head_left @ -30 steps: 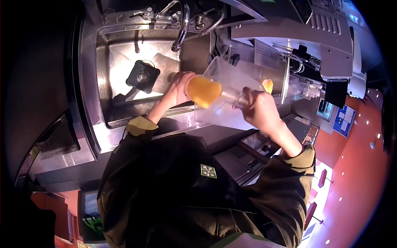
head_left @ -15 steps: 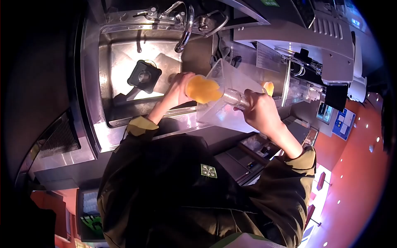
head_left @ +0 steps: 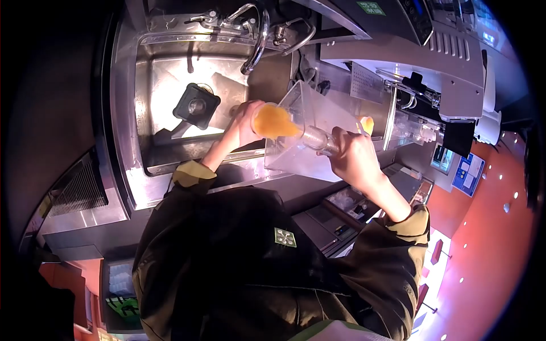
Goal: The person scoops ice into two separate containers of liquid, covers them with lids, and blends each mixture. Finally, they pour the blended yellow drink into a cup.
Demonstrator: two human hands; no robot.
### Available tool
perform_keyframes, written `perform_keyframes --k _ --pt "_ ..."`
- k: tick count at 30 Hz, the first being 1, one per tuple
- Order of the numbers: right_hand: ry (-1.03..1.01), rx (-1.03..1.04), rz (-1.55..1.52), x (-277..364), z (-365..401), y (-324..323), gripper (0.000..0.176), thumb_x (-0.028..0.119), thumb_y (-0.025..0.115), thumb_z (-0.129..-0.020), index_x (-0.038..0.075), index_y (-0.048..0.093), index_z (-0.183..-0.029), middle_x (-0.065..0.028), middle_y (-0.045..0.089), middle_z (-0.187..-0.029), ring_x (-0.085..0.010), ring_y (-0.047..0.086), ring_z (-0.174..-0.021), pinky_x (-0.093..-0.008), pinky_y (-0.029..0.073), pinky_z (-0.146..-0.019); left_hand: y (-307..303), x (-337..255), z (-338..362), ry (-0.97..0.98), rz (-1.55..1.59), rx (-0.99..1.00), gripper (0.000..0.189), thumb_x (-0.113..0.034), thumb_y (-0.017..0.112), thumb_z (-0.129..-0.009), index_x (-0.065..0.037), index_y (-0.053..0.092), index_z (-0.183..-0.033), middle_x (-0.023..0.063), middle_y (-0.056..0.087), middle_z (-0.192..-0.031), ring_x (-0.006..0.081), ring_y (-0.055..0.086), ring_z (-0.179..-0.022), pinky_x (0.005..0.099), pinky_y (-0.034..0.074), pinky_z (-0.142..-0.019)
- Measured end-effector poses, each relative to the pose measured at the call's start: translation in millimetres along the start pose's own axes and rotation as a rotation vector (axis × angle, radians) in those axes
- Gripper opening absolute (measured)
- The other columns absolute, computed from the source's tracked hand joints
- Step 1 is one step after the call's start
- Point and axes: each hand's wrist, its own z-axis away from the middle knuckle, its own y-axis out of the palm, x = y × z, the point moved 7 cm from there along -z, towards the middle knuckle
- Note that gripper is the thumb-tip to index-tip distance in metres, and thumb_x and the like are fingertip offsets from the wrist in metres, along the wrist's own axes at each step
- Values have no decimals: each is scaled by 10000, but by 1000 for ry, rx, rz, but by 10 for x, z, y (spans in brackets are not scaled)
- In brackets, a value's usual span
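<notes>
My left hand [head_left: 248, 123] is wrapped round a cup beside the front right of the sink. Orange slush [head_left: 274, 121] fills the cup's mouth and stretches right toward a clear square jug [head_left: 293, 105]. By its clear handle [head_left: 318, 140], my right hand [head_left: 354, 156] grips this jug, which is tilted with its wide mouth toward the cup. Most of the cup's wall is hidden behind my fingers and the slush. Behind the jug, near my right knuckles, a second orange patch [head_left: 367, 124] shows.
A black square piece with a round centre [head_left: 196, 105] stands in the steel sink [head_left: 149, 131]. The curved faucet [head_left: 260, 42] hangs over the sink's back right. To the right is a grey machine [head_left: 398, 59], with a perforated panel [head_left: 365, 83] below it.
The orange slush has drawn into a narrower tongue on its right side. Both hands keep their grips, and the whole view has shifted slightly.
</notes>
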Motion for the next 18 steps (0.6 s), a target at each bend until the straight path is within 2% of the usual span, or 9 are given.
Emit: perform_keyframes --k 3,9,13,18 --pt "20 -3 26 -5 -34 17 132 11 616 -648 -5 503 -714 -199 547 -607 -384 566 -602 -415 460 -564 23 -14 -1 14 4 33 784 -184 833 -499 -58 444 -1168 151 523 -1101 332 523 -1002 413 432 -850" --pt "-4 -13 -2 38 -22 -45 161 -7 588 -611 8 480 -729 -186 534 -579 -378 565 -587 -412 456 -548 49 0 -2 -48 -20 51 767 -224 837 -532 -48 445 -1168 149 530 -1117 331 527 -1010 415 424 -865" --pt "-23 -1 10 129 -49 -85 184 -13 576 -595 17 476 -746 -189 538 -595 -379 557 -572 -420 451 -530 16 -12 10 33 -101 19 770 -228 837 -529 -41 444 -1164 153 528 -1119 330 526 -1012 408 432 -860" --pt "-41 64 45 193 -40 -114 181 -10 582 -597 22 489 -748 -181 561 -628 -364 580 -588 -433 462 -524 57 102 44 -33 13 29 781 -192 828 -506 -59 442 -1172 124 493 -1144 320 483 -1055 412 395 -901"
